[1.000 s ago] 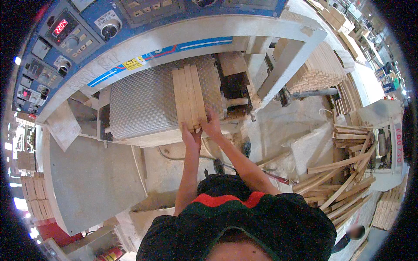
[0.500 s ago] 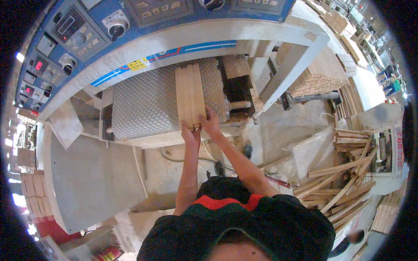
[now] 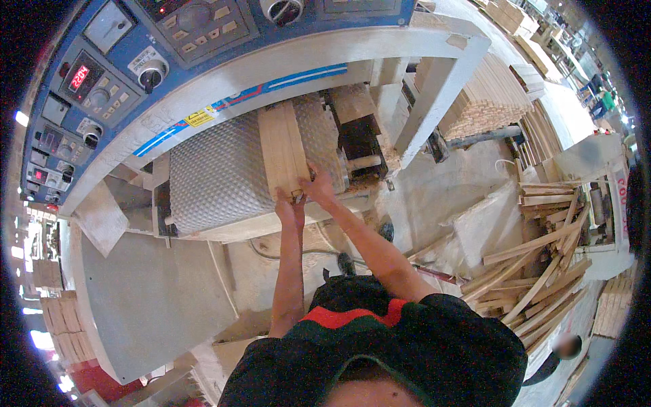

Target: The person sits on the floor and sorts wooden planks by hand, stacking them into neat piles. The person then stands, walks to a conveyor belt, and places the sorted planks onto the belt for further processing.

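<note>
A bundle of long pale wooden strips (image 3: 280, 146) lies on the bumpy grey conveyor belt (image 3: 217, 173), its far end pointing under the machine's front beam. At the bundle's near end, my left hand (image 3: 289, 207) grips the left corner from below, fingers closed. My right hand (image 3: 319, 188) is closed round the right side of the same end, its thumb and fingers against the wood. Both hands are at the belt's near edge. The undersides of the strips are hidden.
Above the belt runs a cream beam (image 3: 298, 64) under a blue control panel (image 3: 129, 51) with knobs and displays. A grey metal panel (image 3: 149, 292) stands at left. To the right are a wood stack (image 3: 485, 102) and a loose offcut pile (image 3: 542, 271). Another person (image 3: 542, 370) is partly visible.
The strips' top now looks smoother, with fewer seams, and lies slightly more slanted. Both hands stay at the near end. The view has shifted, showing more of the control panel.
</note>
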{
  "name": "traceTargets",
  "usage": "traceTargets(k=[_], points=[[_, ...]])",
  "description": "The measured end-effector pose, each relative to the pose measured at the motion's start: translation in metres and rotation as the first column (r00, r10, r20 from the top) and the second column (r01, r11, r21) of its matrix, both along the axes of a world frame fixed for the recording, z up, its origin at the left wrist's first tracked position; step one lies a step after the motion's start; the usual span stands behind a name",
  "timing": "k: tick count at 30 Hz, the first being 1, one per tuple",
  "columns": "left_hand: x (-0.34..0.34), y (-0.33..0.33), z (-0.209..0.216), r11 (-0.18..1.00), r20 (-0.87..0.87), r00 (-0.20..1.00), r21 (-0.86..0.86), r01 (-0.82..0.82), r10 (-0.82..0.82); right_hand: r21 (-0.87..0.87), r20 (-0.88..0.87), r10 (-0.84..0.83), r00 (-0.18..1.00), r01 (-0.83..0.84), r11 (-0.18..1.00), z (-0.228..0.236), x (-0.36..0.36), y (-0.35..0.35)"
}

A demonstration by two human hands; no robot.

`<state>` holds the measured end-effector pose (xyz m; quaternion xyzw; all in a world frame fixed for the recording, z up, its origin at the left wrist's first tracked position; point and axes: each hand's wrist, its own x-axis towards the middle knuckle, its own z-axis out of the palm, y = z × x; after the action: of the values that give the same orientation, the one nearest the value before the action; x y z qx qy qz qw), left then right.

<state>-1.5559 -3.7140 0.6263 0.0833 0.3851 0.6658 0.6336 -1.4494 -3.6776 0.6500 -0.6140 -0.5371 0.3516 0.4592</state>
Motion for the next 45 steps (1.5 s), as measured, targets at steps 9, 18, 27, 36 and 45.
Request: traceTargets(k=[9, 18, 27, 36, 45], points=[[-0.004, -0.016, 0.005, 0.997, 0.012, 1.000, -0.070, -0.026, 0.027, 0.001, -0.286, 0.084, 0.955, -0.088, 0.996, 0.002, -0.004, -0.020], [-0.010, -0.005, 0.003, 1.000, -0.009, 1.000, 0.008, 0.030, -0.030, 0.002, 0.123, -0.011, 0.992, 0.011, 1.000, -0.018, -0.009, -0.001], [-0.007, -0.004, -0.006, 0.999, 0.001, 1.000, -0.050, -0.023, 0.023, 0.068, 0.034, 0.017, 0.999, -0.019, 0.998, -0.026, -0.008, 0.002], [-0.008, -0.010, 0.007, 0.994, -0.080, 0.995, -0.082, -0.069, 0.063, 0.023, 0.030, 0.067, 0.997, -0.068, 0.997, -0.020, -0.011, -0.001], [0.020, -0.036, 0.023, 0.994, -0.133, 0.990, -0.102, 0.036, -0.049, -0.075, 0.067, 0.003, 0.998, 0.002, 0.997, 0.025, 0.035, -0.035]])
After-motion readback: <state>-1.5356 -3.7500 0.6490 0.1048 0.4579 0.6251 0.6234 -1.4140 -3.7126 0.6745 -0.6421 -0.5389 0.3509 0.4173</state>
